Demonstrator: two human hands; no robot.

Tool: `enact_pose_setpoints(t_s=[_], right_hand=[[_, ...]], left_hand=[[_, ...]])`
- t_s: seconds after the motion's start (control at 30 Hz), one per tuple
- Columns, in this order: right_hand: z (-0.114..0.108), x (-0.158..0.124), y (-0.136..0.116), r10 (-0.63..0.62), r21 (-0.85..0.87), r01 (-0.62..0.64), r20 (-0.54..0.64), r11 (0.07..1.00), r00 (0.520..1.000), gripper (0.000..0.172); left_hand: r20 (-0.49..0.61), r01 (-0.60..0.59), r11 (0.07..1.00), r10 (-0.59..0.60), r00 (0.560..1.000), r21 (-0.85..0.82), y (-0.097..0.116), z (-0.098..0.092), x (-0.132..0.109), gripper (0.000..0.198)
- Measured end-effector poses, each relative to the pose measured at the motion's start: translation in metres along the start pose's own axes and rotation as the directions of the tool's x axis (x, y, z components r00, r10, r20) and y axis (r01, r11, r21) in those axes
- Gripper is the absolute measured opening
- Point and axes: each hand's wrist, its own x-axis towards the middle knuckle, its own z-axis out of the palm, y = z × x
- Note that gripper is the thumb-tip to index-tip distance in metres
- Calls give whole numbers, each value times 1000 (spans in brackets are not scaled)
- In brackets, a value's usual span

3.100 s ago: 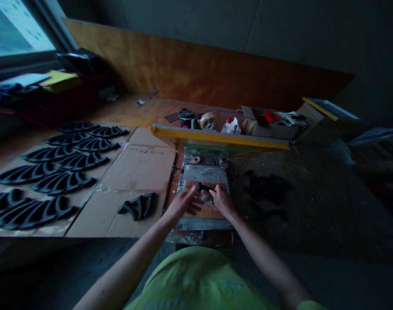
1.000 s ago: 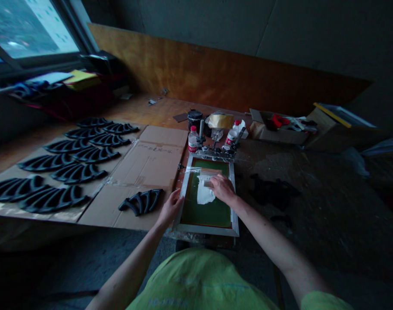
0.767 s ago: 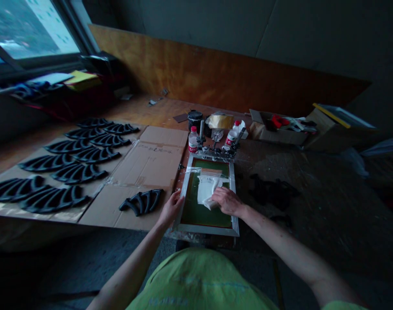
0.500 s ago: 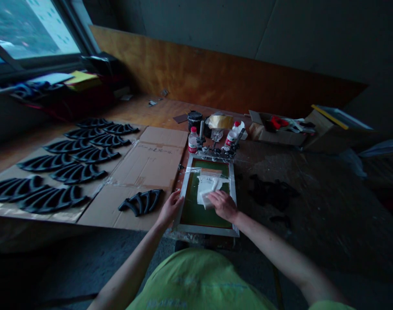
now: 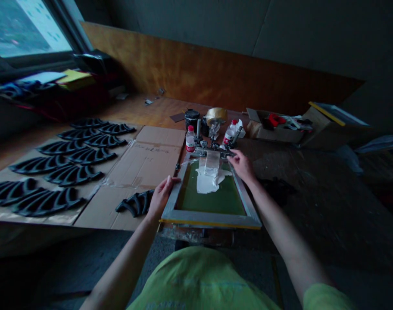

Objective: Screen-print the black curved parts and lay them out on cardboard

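Note:
A screen printing frame (image 5: 209,216) with green mesh lies in front of me, its near end raised off the table. My left hand (image 5: 162,196) is at its left edge, thumb and fingers on the rim. White ink (image 5: 207,183) lies in a patch on the mesh. A pale, blade-like squeegee (image 5: 212,161) leans at the far end against the metal hinge clamp (image 5: 201,150). My right hand (image 5: 243,165), off the squeegee, is beside the frame's far right corner with its fingers loosely extended. What lies under the frame is hidden.
Several black fan-shaped ribbed parts (image 5: 73,172) lie on cardboard at left; another ribbed part (image 5: 135,203) is beside my left hand. Behind the clamp stand two red-capped bottles (image 5: 190,140), a black tub (image 5: 191,118) and a tape roll (image 5: 216,115). An open box (image 5: 277,133) is farther right.
The squeegee has moved from mid-mesh to the far end, and my right hand has left it, moving away and right. The frame's near end has risen with my left hand at its edge.

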Motion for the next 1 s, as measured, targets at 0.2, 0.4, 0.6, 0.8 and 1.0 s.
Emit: enact_pose_setpoints(t_s=[0.2,0.4,0.6,0.8,1.0], right_hand=[[24,-55,43,152,-43,-148,135,988,979,33],[83,-110,9,53,-364,92,370,927,927,18],[89,-139,-38,27,-217,30,255,976,966,17],[79,-137,-21,-333,17,342,284,939,899,16],[20,-77,140,-2,-496,133,255,858,967,45]], left_hand=[[-11,-307,936,310,951,-173,73,34,40,57],[-59,-278,940,272,961,-196,59,52,41,55],[382,401,908,-416,825,122,-46,60,-38,64],[100,395,916,-387,917,-75,-71,20,-27,54],[-467,365,907,-234,852,210,-97,-109,-9,44]])
